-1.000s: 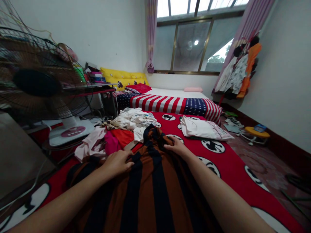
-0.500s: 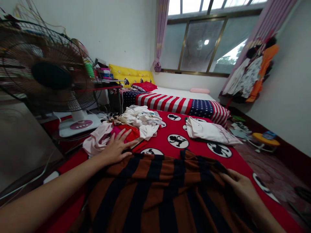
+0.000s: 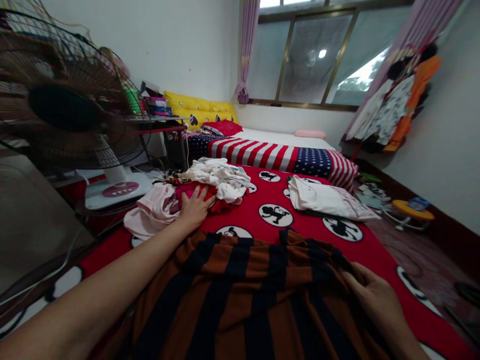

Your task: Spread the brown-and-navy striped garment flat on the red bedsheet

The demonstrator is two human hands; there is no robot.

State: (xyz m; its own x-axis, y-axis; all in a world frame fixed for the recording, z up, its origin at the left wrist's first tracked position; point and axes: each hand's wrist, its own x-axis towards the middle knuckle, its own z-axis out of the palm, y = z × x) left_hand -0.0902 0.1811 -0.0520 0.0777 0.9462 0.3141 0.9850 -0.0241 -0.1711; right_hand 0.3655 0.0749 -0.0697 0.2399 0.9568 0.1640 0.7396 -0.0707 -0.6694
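Observation:
A brown and black striped garment (image 3: 255, 290) lies spread on the red bedspread (image 3: 311, 230) in front of me. My right hand (image 3: 369, 295) pinches its right edge, fingers closed on the cloth. My left hand (image 3: 195, 206) reaches forward and rests flat, fingers spread, on the red and pink clothes in a heap of unfolded clothes (image 3: 195, 187) at the left of the bed.
A folded white garment (image 3: 326, 199) lies at the right of the bedspread. A large standing fan (image 3: 67, 120) is close at the left. Behind are a stars-and-stripes blanket (image 3: 277, 157), yellow pillows (image 3: 195, 107), hanging clothes (image 3: 397, 107) and a small yellow stool (image 3: 412, 212) on the floor.
The striped garment has been pulled toward me and spread flat. My right hand moved from its middle to its right edge. My left hand left the garment and reached forward onto the clothes heap.

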